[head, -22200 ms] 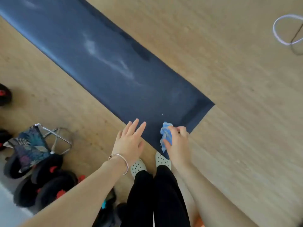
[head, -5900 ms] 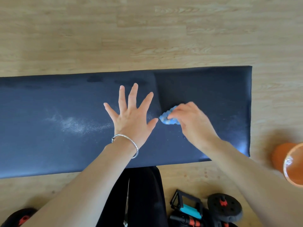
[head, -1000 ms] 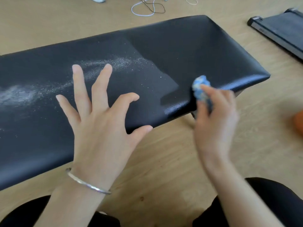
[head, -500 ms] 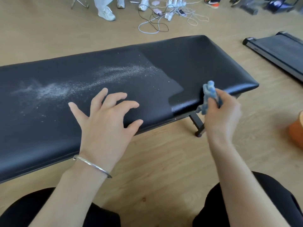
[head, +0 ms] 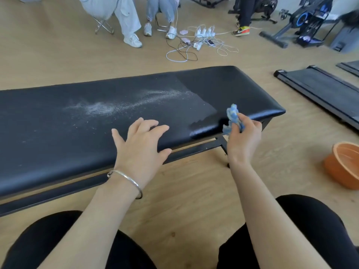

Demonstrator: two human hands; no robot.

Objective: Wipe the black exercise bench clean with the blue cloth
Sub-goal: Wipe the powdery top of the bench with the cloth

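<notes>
The counter [head: 48,142] top lay open toward its far edge and left end. The left hand [head: 139,152] rested on the near edge; an orange basin [head: 342,169] stood off the right end.

L grip [head: 140,152]: palm down, fingers spread, lightly bent. R grip [head: 242,139]: fingers curled, pinching cloth [head: 233,113]. Both forearms extended fwd.

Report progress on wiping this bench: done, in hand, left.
Done: the right end of the black bench looks dark, glossy and free of powder.
In hand: the right hand grips the bunched blue cloth at the bench's near edge, by that cleaned end; the left hand rests on the near edge.
Left: the white powder streaked across the middle, and the duller surface around it.
</notes>
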